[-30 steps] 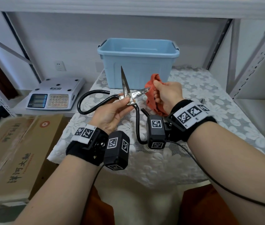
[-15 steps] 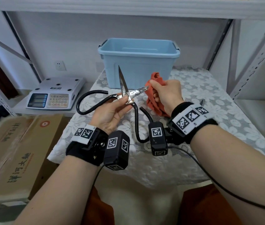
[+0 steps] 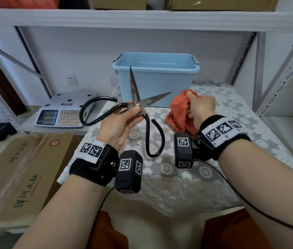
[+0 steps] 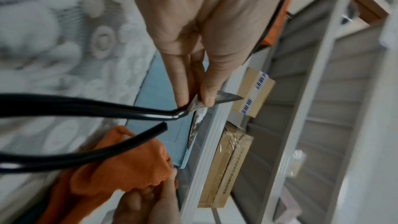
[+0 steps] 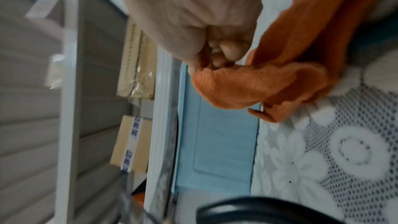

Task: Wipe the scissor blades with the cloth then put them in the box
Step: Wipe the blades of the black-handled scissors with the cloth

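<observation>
The scissors [image 3: 138, 105] are pinched at the pivot between the thumb and fingers [image 3: 135, 110] of the left hand [image 3: 118, 126], above the lace-covered surface [image 3: 214, 173] and in front of the blue plastic box [image 3: 155, 78]. This grip probably leaves both blades bare for wiping: one blade points to 12 o'clock, the other to about 2 o'clock, and the black loop handles hang towards 9 and 6 o'clock. In the left wrist view the fingertips [image 4: 207, 100] are seen pressed together on the steel at the joint.

The orange cloth [image 3: 179, 112] is bunched in the curled fingers [image 5: 226, 50] of the right hand [image 3: 201, 108], at 3 o'clock from the scissors and just clear of the 2 o'clock blade tip; no contact is seen. The cloth is likely gathered so that a thick pad lies between skin and edge.

The left palm is turned up, the wrist bent back; the right fist is held knuckles outward, forearm low over the surface.
</observation>
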